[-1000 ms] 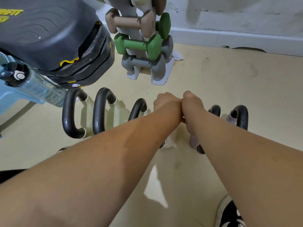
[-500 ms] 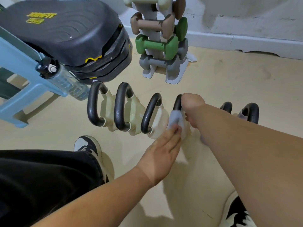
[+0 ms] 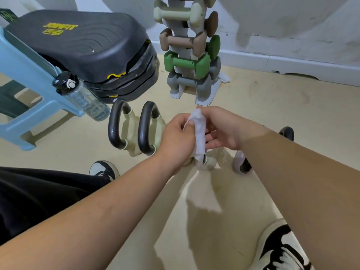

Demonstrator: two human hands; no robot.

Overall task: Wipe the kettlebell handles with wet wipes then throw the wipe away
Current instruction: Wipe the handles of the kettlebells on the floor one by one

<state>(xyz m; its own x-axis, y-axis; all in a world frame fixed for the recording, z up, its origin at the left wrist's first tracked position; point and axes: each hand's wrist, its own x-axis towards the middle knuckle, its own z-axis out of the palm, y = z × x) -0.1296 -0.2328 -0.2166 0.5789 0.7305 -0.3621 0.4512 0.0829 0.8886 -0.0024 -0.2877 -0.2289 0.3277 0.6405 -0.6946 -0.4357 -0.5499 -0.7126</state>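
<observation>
1. The wet wipe [image 3: 200,137] hangs between both hands as a long white strip, its long axis running nearly straight down, above the row of kettlebells on the floor.

2. The left hand [image 3: 178,142] pinches the strip near its top edge, fingers curled in on it. The right hand [image 3: 221,127] holds the top from the other side, thumb up at the top of the strip and the other fingers stretched out behind the cloth — so each hand has a hold on the wipe.

3. The relation that matters: the wipe's lower end dangles right over the kettlebells hidden under the hands, where only a pale rounded base [image 3: 209,164] shows; I cannot tell whether the cloth touches it.

4. To the left, well clear of the hands, stand two black kettlebell handles [image 3: 148,129], upright loops whose long sides run away from the person. To the right another black handle [image 3: 286,133] peeks out past the right forearm.

5. By my reckoning the left hand is nearer the two free loops and the right is nearer the far one; the strip would need to wrap across a loop, not along it.

6. No bin shows from here.
</observation>
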